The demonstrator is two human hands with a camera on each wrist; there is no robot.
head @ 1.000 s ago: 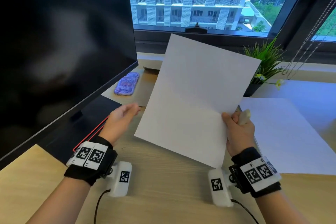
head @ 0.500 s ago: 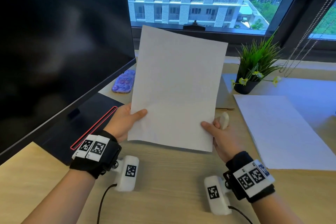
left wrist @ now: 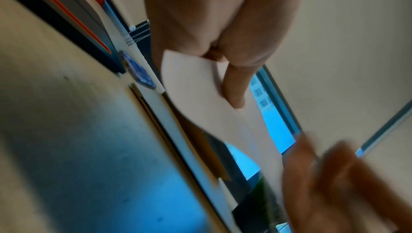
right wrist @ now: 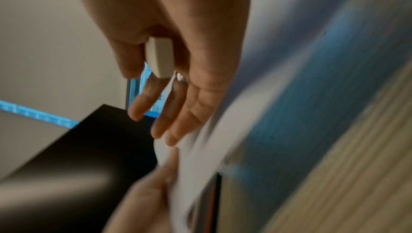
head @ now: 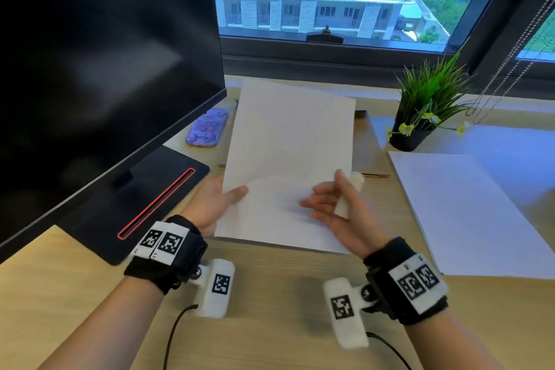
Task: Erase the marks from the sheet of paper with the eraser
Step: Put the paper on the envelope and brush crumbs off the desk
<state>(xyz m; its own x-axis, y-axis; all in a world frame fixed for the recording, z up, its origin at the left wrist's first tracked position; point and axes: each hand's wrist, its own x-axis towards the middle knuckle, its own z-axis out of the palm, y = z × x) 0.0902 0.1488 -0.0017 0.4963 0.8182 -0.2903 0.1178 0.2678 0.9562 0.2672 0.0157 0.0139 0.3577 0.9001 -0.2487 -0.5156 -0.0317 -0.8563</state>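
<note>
A white sheet of paper (head: 288,144) slopes low over the wooden desk, its far end toward the window. My left hand (head: 228,198) pinches the sheet's left edge, thumb on top; in the left wrist view the thumb (left wrist: 234,87) lies on the curved sheet (left wrist: 196,99). My right hand (head: 327,204) hovers over the sheet's lower right part and grips a white eraser (head: 350,192) between the thumb and the base of the fingers. The other fingers are loosely spread. The eraser (right wrist: 159,57) shows in the right wrist view. I see no plain marks on the sheet.
A large dark monitor (head: 105,54) on a black base (head: 144,198) fills the left. Behind the base lies a purple phone case (head: 207,128). A potted plant (head: 426,108) stands at the back right, more white paper (head: 465,213) lies at the right, and a pencil (head: 375,175) lies beside the sheet.
The sheet, held upright in both hands, has come down toward the desk. My right hand has let go of its edge and now hovers above it with the eraser.
</note>
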